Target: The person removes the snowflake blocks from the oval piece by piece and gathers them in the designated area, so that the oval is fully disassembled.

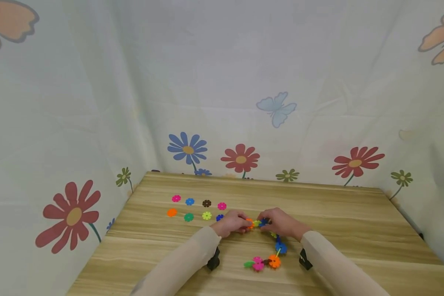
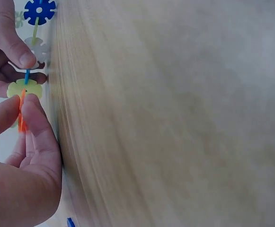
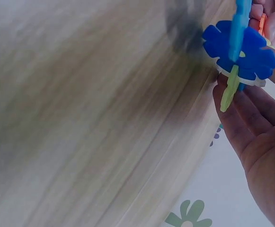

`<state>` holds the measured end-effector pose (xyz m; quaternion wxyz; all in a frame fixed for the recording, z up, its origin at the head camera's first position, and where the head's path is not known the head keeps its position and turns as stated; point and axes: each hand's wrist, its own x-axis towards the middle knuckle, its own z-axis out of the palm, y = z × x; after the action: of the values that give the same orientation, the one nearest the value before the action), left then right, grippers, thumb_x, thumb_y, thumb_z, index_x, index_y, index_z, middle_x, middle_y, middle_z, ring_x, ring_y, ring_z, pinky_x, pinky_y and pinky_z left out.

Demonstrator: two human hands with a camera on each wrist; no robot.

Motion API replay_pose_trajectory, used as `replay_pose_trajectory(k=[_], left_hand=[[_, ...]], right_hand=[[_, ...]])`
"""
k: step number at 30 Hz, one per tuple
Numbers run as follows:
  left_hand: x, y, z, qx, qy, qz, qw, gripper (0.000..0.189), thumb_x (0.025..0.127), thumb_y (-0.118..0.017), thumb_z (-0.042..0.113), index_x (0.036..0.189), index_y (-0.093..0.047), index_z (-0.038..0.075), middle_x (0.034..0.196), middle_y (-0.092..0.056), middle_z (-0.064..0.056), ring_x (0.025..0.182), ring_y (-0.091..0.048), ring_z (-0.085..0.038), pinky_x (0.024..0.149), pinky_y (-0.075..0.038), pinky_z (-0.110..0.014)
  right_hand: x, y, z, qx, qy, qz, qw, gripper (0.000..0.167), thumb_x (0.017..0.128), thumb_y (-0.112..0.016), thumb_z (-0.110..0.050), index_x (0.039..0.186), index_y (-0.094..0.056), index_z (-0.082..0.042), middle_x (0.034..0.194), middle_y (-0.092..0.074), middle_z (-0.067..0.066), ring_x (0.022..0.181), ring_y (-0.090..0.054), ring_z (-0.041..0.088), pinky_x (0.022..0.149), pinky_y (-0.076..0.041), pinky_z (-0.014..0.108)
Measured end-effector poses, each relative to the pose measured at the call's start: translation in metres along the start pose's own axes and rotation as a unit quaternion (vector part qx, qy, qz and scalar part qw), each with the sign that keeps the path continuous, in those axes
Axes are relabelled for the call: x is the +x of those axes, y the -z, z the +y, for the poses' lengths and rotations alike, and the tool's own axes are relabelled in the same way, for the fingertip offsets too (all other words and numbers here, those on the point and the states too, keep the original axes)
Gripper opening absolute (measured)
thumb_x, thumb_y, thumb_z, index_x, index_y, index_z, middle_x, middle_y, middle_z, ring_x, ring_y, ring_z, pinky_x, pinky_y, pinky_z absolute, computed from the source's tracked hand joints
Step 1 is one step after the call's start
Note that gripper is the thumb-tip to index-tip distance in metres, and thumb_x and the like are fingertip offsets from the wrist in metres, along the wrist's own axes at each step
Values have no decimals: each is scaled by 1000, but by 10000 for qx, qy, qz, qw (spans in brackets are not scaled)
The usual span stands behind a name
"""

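My left hand pinches an orange flower-shaped disc between thumb and fingers. A yellow disc is slotted onto it, edge to edge, between my two hands. My right hand pinches the chain at a blue disc on the other side of the yellow one. From there the linked chain curves toward me. It runs past a dark blue disc and a lighter blue disc to an orange disc, a pink disc and a green end disc.
Loose flower discs lie in two rows on the wooden table, left of my hands. Pink, brown, green and yellow ones are among them. A flower-printed curtain stands behind the table.
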<state>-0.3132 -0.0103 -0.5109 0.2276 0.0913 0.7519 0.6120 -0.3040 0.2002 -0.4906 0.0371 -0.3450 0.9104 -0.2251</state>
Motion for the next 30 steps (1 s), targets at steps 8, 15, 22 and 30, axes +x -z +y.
replay_pose_trajectory(k=[8, 15, 22, 30], left_hand=[[0, -2, 2, 245, 158, 229, 9993, 9, 85, -69, 5, 86, -60, 5, 76, -66, -5, 63, -57, -11, 53, -43, -21], [-3, -4, 6, 324, 238, 458, 9981, 8, 84, -68, 3, 87, -61, 5, 72, -63, -3, 60, -54, -11, 50, -39, -21], [-2, -3, 4, 282, 120, 414, 9987, 8, 85, -65, 2, 92, -61, 3, 77, -64, -5, 63, -55, -12, 52, -40, -23], [-6, 5, 0, 98, -211, 122, 9997, 14, 88, -65, 5, 99, -60, -2, 83, -67, -8, 64, -57, -13, 56, -45, -25]], right_hand=[[2, 0, 0, 0, -28, -26, 10000, 19, 85, -72, -18, 103, -68, -13, 97, -66, -6, 84, -58, 8, 77, -49, 30], [3, 2, -1, -21, 112, -13, 9999, 19, 84, -72, -17, 102, -68, -11, 95, -66, -5, 82, -58, 9, 75, -49, 29], [0, 4, -3, -4, 43, -27, 10000, 17, 84, -72, -14, 101, -68, -9, 96, -67, -1, 84, -60, 15, 76, -50, 32], [0, 2, -2, -24, -57, -14, 10000, 18, 84, -72, -16, 100, -68, -10, 95, -66, -2, 82, -58, 12, 74, -49, 30]])
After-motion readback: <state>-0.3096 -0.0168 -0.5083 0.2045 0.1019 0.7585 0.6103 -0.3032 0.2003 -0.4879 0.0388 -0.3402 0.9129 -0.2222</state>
